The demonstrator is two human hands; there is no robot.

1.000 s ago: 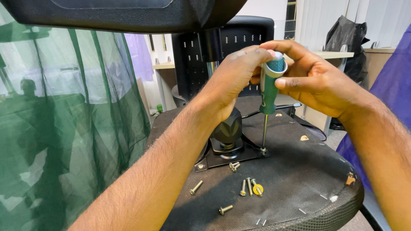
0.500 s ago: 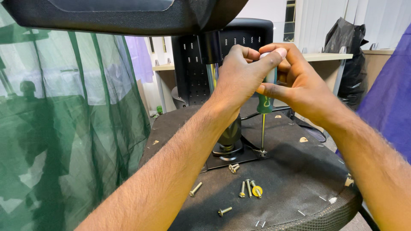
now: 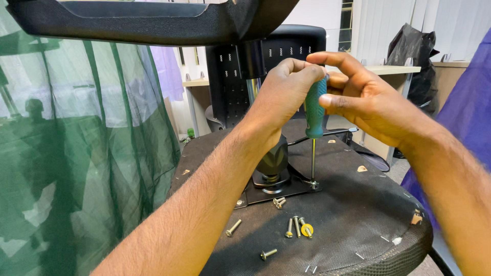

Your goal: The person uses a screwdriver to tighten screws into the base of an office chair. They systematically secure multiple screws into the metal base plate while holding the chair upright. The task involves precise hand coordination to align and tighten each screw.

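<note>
On the far left side, a green mesh curtain (image 3: 76, 153) is hanging beside the upturned round black fabric seat underside (image 3: 358, 225), and it is staying out of the work. Moving to the right, several loose silver metal screws (image 3: 294, 227) and one screw with a yellow washer (image 3: 307, 230) are lying on the fabric near the black metal mounting plate (image 3: 271, 191); they could roll off the curved edge if the seat is shaking. Above them the left hand (image 3: 284, 94) is curling its fingers closed around the top of the green-handled screwdriver (image 3: 315, 110), and the right hand (image 3: 368, 105) is pinching the same handle between thumb and fingertips. The thin steel shaft is standing nearly upright, with its tip sitting on a screw at the plate's right corner (image 3: 312, 184). In my judgement, the main risk is that the tip is slipping out of the screw head, because both hands are holding high on the handle and a small tilt could throw the tip sideways. This could damage the screw head or tear the fabric.
</note>
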